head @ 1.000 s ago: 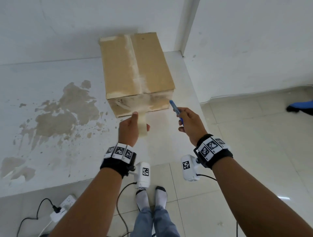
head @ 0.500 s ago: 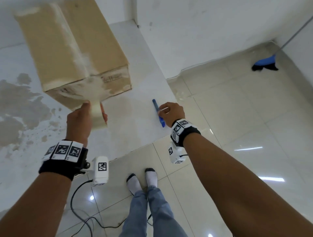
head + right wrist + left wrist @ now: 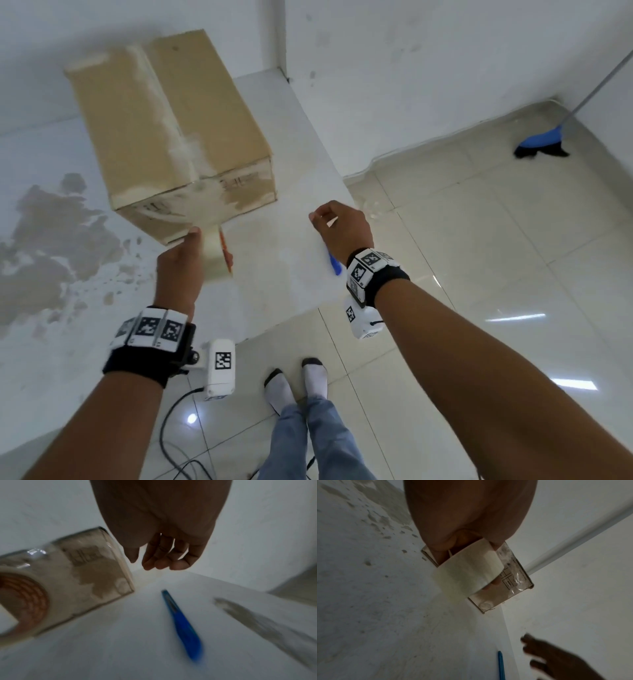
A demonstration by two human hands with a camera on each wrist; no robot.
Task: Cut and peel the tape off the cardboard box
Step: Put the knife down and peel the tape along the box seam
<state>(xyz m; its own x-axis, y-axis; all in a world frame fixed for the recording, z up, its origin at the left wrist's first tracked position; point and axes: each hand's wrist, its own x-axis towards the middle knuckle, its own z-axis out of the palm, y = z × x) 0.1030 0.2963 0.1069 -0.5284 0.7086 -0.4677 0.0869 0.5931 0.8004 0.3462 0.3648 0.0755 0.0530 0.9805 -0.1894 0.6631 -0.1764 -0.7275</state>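
The left hand (image 3: 178,263) is gripping a translucent tape roll (image 3: 467,572) with curled fingers (image 3: 494,582), against the cardboard box (image 3: 164,126) sitting on the stained white table (image 3: 284,260). The right wrist view is showing what the head view hides: right hand (image 3: 164,534) loosely curled, empty, above the blue cutter (image 3: 181,624). Printing on the box is unreadable.

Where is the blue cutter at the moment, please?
The blue cutter lies on the white table, right of the cardboard box, just under the empty right hand.
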